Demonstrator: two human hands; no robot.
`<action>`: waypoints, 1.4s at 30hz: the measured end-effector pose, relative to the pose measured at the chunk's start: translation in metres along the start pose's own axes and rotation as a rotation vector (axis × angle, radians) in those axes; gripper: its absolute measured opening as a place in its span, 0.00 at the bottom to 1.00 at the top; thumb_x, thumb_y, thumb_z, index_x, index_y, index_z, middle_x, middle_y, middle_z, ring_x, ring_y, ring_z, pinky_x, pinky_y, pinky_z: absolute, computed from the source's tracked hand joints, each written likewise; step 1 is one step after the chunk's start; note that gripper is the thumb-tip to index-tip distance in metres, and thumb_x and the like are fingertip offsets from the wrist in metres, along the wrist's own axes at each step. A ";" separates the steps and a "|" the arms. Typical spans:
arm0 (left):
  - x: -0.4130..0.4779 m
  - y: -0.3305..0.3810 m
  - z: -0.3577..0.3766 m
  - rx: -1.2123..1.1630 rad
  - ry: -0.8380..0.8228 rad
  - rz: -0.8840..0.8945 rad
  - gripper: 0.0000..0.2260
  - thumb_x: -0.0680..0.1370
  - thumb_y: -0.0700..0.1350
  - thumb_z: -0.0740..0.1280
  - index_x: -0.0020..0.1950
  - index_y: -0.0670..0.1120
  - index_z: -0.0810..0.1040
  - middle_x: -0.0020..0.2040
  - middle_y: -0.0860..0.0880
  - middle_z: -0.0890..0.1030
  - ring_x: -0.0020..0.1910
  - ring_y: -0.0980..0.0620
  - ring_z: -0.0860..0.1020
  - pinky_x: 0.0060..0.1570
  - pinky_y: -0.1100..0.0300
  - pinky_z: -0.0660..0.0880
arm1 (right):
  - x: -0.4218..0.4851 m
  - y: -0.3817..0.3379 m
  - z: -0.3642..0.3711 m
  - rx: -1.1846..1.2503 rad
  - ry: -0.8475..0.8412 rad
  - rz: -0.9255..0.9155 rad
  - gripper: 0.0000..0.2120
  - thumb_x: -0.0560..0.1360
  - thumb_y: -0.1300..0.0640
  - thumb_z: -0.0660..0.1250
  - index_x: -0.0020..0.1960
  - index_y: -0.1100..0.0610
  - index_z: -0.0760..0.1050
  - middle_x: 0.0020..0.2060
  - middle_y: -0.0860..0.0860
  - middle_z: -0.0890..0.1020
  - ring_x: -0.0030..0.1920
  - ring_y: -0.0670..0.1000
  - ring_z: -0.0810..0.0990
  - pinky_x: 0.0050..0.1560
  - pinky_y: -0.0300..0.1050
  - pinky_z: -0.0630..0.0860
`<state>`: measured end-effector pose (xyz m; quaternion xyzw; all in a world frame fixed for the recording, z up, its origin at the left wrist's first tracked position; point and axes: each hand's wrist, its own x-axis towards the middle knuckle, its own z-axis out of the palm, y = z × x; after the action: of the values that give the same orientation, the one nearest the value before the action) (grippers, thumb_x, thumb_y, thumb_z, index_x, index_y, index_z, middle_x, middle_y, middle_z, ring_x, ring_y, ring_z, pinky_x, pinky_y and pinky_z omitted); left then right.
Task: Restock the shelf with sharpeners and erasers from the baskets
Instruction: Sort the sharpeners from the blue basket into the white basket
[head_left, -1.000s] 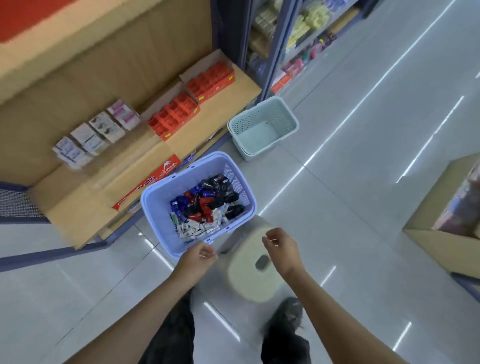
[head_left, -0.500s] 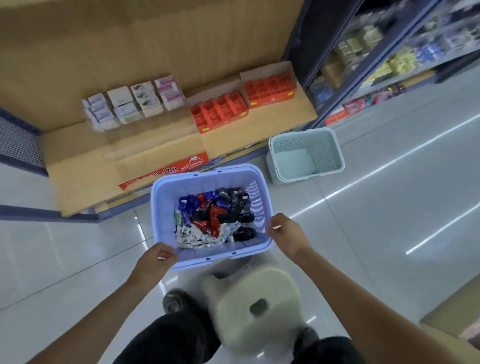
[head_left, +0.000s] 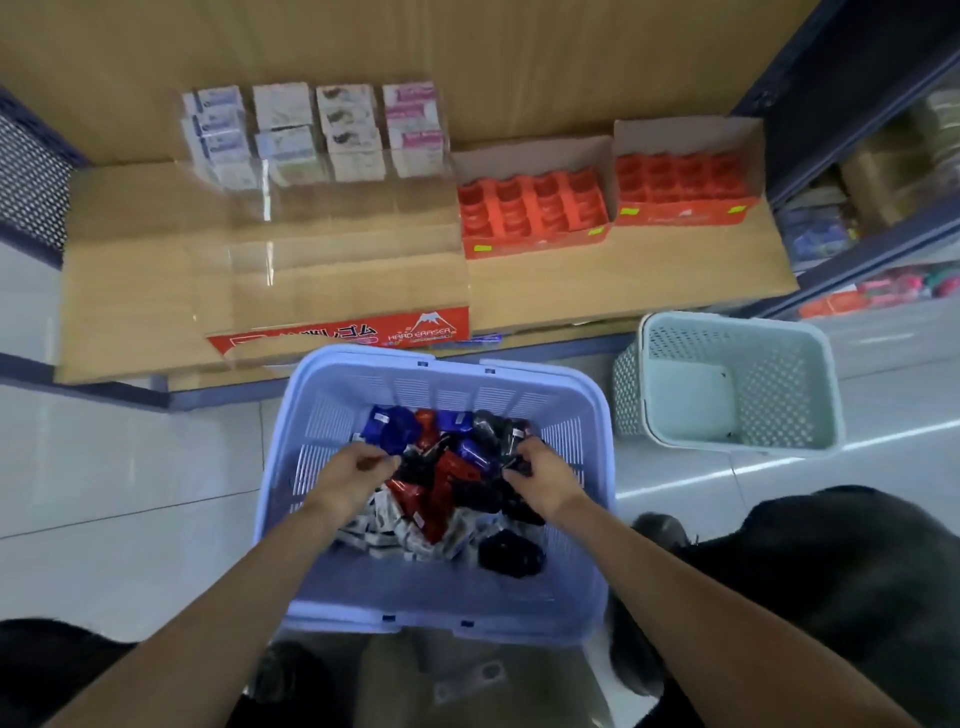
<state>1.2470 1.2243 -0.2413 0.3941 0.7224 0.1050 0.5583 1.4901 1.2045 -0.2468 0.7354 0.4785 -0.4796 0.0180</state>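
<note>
A lavender basket (head_left: 332, 395) stands on the floor in front of the low wooden shelf (head_left: 623, 280). It holds blue, red and black sharpeners (head_left: 441, 467) on top of white erasers (head_left: 384, 525). Both my hands are inside it. My left hand (head_left: 353, 473) has its fingertips pinched together on a dark sharpener at the left of the pile. The fingers of my right hand (head_left: 540, 478) curl round a black sharpener at the right. On the shelf stand two red sharpener trays (head_left: 530, 208) with bare slots and a clear eraser display (head_left: 337, 260).
A pale green basket (head_left: 810, 395) with nothing in it sits on the floor to the right. Stacked eraser boxes (head_left: 311, 130) fill the back of the clear display. A beige stool (head_left: 467, 680) is under me, with my dark-trousered knees on either side. Blue shelving (head_left: 857, 156) rises at the right.
The view has dropped and closed in on the shelf. My hands have left the basket's rim and reached into the pile of sharpeners.
</note>
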 end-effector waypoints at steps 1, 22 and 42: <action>0.008 -0.004 0.008 0.003 0.010 0.003 0.09 0.75 0.44 0.71 0.51 0.39 0.78 0.44 0.45 0.78 0.46 0.46 0.77 0.43 0.63 0.72 | 0.009 0.002 0.003 -0.004 -0.012 -0.009 0.16 0.76 0.54 0.66 0.61 0.58 0.69 0.58 0.57 0.74 0.54 0.58 0.77 0.55 0.47 0.74; 0.047 -0.030 0.063 0.300 0.068 0.057 0.30 0.70 0.49 0.75 0.70 0.48 0.69 0.69 0.39 0.62 0.69 0.41 0.65 0.67 0.57 0.63 | 0.084 0.042 0.035 0.077 -0.005 0.006 0.46 0.68 0.52 0.76 0.76 0.47 0.50 0.75 0.55 0.52 0.72 0.61 0.60 0.71 0.55 0.62; 0.086 -0.051 0.090 0.124 0.094 -0.163 0.24 0.67 0.54 0.76 0.59 0.46 0.76 0.63 0.41 0.70 0.61 0.46 0.71 0.61 0.62 0.66 | 0.094 0.055 0.063 0.059 -0.006 -0.039 0.37 0.65 0.43 0.76 0.69 0.43 0.63 0.63 0.54 0.71 0.60 0.56 0.75 0.61 0.46 0.72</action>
<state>1.2982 1.2229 -0.3657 0.3626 0.7826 0.0329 0.5050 1.4945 1.2084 -0.3720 0.7248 0.4781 -0.4959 -0.0115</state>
